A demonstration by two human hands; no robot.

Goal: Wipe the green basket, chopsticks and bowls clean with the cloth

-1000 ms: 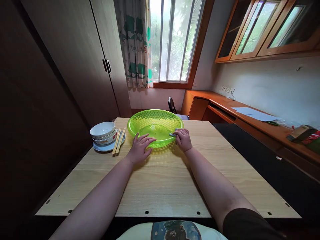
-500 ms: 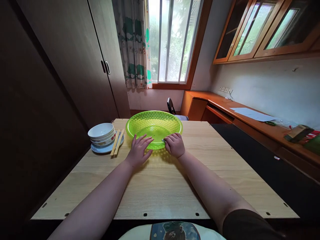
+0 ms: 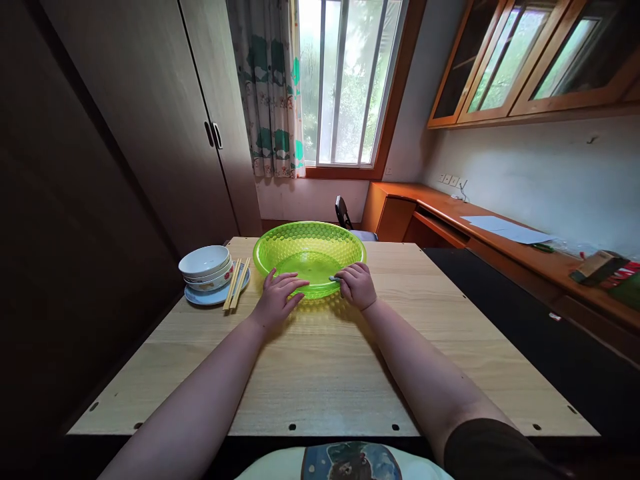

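Observation:
A translucent green plastic basin (image 3: pixel 310 237) stands on the wooden table in front of me. My left hand (image 3: pixel 277 297) is at its near left rim, fingers stretched out and apart, holding nothing. At the near right rim, my right hand (image 3: pixel 357 285) is closed on a small thin greyish thing (image 3: pixel 334 279). Only the tip of that thing shows, pointing left over the basin, so its kind is unclear. Left of the basin is a stack of white bowls (image 3: pixel 204 260) on a blue-white plate (image 3: pixel 197 298). Wooden chopsticks (image 3: pixel 237 283) lean on the plate's right edge.
The light wooden table (image 3: pixel 320 373) has its near edge just in front of my body. A dark wardrobe (image 3: pixel 140 133) stands at the left. Along the right wall runs an orange-brown desk (image 3: pixel 440 203) with white papers (image 3: pixel 507 229). A folding chair (image 3: pixel 343 212) is behind the table.
My right hand has shifted slightly right along the rim, and more of the small greyish thing's tip shows. My left hand's fingers have drawn a little closer together. The view has shifted slightly.

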